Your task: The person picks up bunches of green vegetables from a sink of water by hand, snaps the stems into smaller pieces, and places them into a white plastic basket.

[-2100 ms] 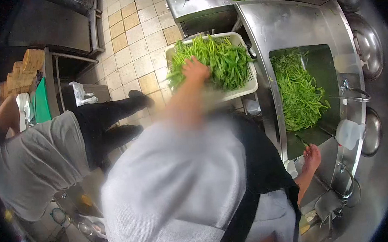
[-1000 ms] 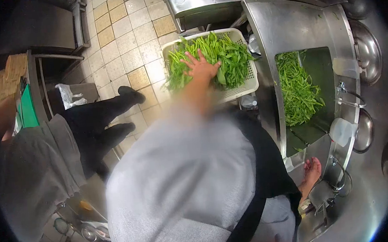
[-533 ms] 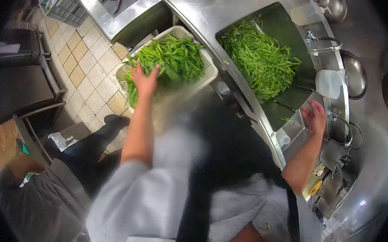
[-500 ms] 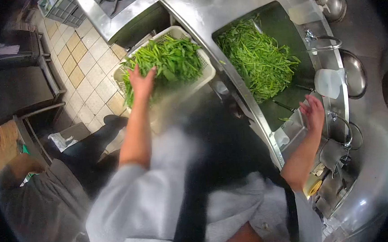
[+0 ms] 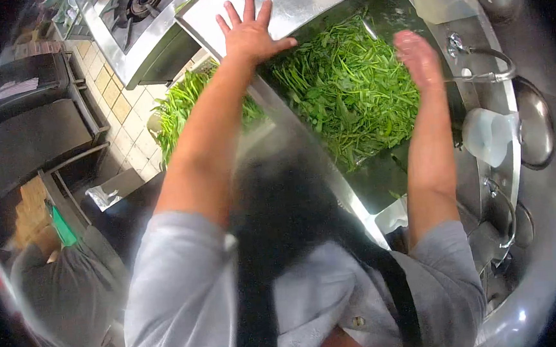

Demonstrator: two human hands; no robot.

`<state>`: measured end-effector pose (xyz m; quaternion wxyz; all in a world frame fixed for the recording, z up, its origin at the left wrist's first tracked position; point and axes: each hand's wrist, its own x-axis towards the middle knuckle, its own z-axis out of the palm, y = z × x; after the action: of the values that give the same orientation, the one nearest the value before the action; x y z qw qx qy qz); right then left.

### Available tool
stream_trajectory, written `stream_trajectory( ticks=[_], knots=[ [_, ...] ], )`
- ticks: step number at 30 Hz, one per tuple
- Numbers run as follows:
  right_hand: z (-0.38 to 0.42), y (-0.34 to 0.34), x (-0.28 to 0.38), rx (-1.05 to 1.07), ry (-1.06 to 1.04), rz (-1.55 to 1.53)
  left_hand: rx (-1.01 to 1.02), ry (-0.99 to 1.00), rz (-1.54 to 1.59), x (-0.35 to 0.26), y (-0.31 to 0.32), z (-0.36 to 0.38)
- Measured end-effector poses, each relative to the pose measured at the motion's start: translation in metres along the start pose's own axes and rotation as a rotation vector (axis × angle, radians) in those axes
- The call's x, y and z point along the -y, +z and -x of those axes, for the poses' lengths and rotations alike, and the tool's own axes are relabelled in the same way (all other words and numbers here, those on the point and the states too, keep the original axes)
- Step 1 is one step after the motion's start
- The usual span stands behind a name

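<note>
Spotted a big heap of leafy greens (image 5: 356, 87) down in the steel sink (image 5: 372, 189), just left of the fingers of the right hand (image 5: 420, 60) and to the right of those of the left hand (image 5: 249, 40); looked like a proper tangle of long stems and leaves, covering most of the bottom; noticed a loose scrap (image 5: 395, 193) closer in than either set of fingers; couldn't really tell about the right fingers, honestly, way too blurred; couldn't say if touching the leaves or clamped on anything either; had the left fingers fanned wide apart, pointing outward, palm down on the steel counter (image 5: 298, 4), thumb out toward the heap; saw a curved tap (image 5: 494, 77) right of the right fingers and a bit closer in, then a translucent container (image 5: 487, 138) closer in still; found a pale basket (image 5: 153, 123) with more stems (image 5: 186, 99) left of the left fingers and closer in, partly hidden behind the left arm (image 5: 204, 130); also caught a gas burner (image 5: 145, 3) well left of the left fingers, plus a person (image 5: 65, 304) in a grey top, much farther left of those fingers and closer in, beside something green (image 5: 62, 225).
</note>
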<state>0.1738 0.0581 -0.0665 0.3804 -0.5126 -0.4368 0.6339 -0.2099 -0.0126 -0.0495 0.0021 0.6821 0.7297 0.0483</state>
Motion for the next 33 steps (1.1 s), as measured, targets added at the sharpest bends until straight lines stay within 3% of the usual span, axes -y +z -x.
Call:
stream_trajectory(
  ticks=[2,4,6,8,9,13,14,16,18,20,21,22,24,28,30,33],
  knots=[
    [-0.002,0.045,-0.031,0.087,0.2,0.313,0.003,-0.026,-0.026,-0.017,-0.004,-0.006],
    [-0.003,0.086,-0.066,0.294,0.236,0.558,0.017,-0.055,-0.058,-0.027,-0.027,-0.005],
    [-0.017,0.11,-0.142,0.44,0.179,0.678,0.288,-0.133,-0.023,-0.038,-0.06,-0.01],
    [-0.026,0.131,-0.188,0.537,0.468,0.49,0.265,-0.128,-0.045,-0.029,-0.034,-0.013],
    [-0.013,0.145,-0.157,0.677,0.437,0.631,0.227,-0.121,-0.058,-0.025,-0.024,-0.013],
    [0.013,0.156,-0.184,0.938,0.35,0.517,0.266,-0.134,-0.06,-0.025,-0.021,-0.014],
    [0.023,0.152,-0.187,0.938,0.359,0.517,0.184,-0.102,-0.079,-0.021,-0.011,-0.012],
    [0.041,0.139,-0.201,1.059,0.265,0.862,0.102,-0.076,-0.094,-0.02,-0.01,-0.013],
    [0.043,0.123,-0.207,1.038,0.187,0.868,0.181,-0.111,-0.005,-0.022,-0.019,-0.014],
    [0.03,0.116,-0.214,0.712,0.343,0.657,0.138,-0.098,-0.024,-0.018,-0.009,-0.012],
    [0.019,0.118,-0.19,0.584,0.273,0.687,0.09,-0.081,-0.043,-0.017,-0.005,-0.012],
    [0.008,0.123,-0.176,0.586,0.272,0.686,0.09,-0.082,-0.046,-0.017,-0.007,-0.013],
    [-0.015,0.14,-0.166,0.296,0.056,1.129,0.144,-0.101,0.01,-0.019,-0.013,-0.013],
    [-0.041,0.177,-0.176,0.544,0.233,1.35,0.08,-0.077,-0.044,-0.014,-0.003,-0.014],
    [-0.031,0.192,-0.187,0.427,-0.168,1.304,0.087,-0.075,-0.042,-0.015,-0.004,-0.013],
    [-0.03,0.222,-0.2,0.529,-0.022,1.265,0.161,-0.109,0.023,-0.017,-0.013,-0.014]
  ],
)
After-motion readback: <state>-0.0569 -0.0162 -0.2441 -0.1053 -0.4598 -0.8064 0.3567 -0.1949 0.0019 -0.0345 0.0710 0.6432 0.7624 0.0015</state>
